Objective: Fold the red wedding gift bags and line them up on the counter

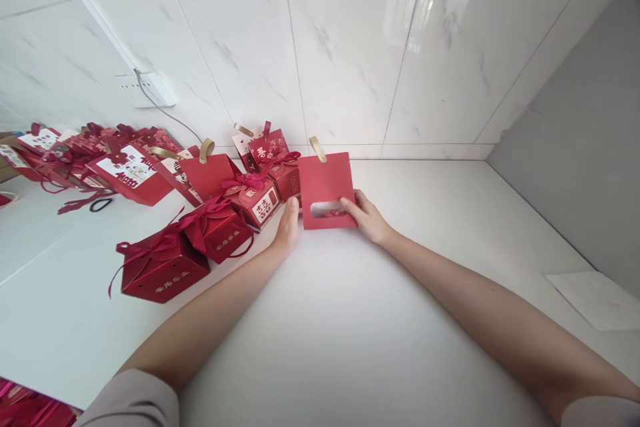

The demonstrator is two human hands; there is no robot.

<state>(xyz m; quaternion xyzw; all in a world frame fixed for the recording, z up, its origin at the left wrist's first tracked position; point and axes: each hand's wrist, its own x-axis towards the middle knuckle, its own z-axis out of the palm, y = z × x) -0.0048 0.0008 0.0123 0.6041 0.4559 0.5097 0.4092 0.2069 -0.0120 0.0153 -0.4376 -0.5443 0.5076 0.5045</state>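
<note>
A plain red gift box (326,177) stands upright on the white countertop close to the tiled wall, with a gold loop handle on top and a clear window low on its front. My right hand (369,215) grips its right edge, thumb on the front face near the window and fingers round the side. Against the lower left side of the same box my left hand (287,225) presses, thumb up; its other fingers are mostly hidden. Just left of that hand sits a red box with a white double-happiness label (257,203).
Left of the hands, dark red ribbon-tied boxes (167,270) stand in a slanting row. Further left, several red gift boxes (133,170) crowd along the wall beneath a socket (150,90) with a cable. A white sheet (595,297) lies at the right.
</note>
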